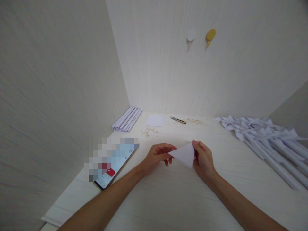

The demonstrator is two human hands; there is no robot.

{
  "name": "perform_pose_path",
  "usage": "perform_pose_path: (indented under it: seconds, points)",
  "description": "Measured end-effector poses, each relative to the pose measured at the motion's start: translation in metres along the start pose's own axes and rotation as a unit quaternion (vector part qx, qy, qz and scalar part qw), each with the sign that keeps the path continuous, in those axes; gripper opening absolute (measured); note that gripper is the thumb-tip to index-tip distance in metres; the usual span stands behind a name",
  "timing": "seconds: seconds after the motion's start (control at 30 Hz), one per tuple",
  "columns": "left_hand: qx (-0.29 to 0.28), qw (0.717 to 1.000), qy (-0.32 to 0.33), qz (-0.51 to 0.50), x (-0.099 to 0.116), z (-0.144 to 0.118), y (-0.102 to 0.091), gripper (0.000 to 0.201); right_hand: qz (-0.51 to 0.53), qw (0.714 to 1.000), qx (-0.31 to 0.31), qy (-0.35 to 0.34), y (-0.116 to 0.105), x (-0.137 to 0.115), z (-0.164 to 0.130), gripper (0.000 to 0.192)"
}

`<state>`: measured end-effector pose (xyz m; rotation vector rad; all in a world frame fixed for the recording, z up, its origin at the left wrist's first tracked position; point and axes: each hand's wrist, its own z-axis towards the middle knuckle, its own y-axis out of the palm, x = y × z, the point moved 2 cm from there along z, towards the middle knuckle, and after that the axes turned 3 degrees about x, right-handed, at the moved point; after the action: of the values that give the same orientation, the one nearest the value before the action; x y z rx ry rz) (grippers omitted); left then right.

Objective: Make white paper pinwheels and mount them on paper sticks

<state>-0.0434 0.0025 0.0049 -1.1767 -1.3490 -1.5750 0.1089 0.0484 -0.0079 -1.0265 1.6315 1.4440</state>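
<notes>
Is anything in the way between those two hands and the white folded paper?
Nothing visible: the left hand holds the folded paper by its narrow end, the right hand by its wide end. The snips lie beyond, nearer the wall.

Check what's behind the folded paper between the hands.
Beyond the folded paper, farther back on the table, scissors lie near the back panel. The patch of table directly behind the paper is covered, so what's there can't be seen.
</notes>
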Motion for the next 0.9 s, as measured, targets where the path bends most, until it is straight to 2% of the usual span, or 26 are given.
perform_pose_path:
  seconds: [0.1,0.17,0.3,0.47,0.6,0.77,0.9]
  points:
    - [-0.021,0.999,0.03,0.03,0.0009,0.0,0.0013,0.012,-0.014,1.0,-0.001,0.004,0.0014,0.0012,-0.0001,0.027]
    - [-0.043,0.997,0.046,0.049,0.0016,-0.0006,0.0033,0.016,-0.029,1.0,-0.006,0.0,0.002,0.0011,-0.0003,0.028]
    - [-0.069,0.991,0.042,0.104,0.0015,-0.0018,0.0064,0.016,-0.082,0.996,-0.029,-0.007,0.003,-0.0004,-0.0028,0.028]
    - [-0.069,0.987,0.038,0.141,0.0009,-0.0007,0.0059,0.012,-0.143,0.987,-0.065,-0.029,0.0041,0.001,-0.0047,0.03]
    - [-0.056,0.985,0.06,0.155,0.0033,-0.0001,0.0054,0.008,-0.156,0.982,-0.096,-0.045,0.004,0.0047,-0.0027,0.029]
    - [-0.03,0.975,0.1,0.194,0.0065,-0.0008,0.0061,0.015,-0.18,0.975,-0.112,-0.067,0.0029,0.0065,-0.0008,0.028]
    - [-0.033,0.98,0.042,0.192,0.0008,0.0001,0.0073,0.015,-0.211,0.967,-0.123,-0.076,0.0036,0.0049,-0.0014,0.029]
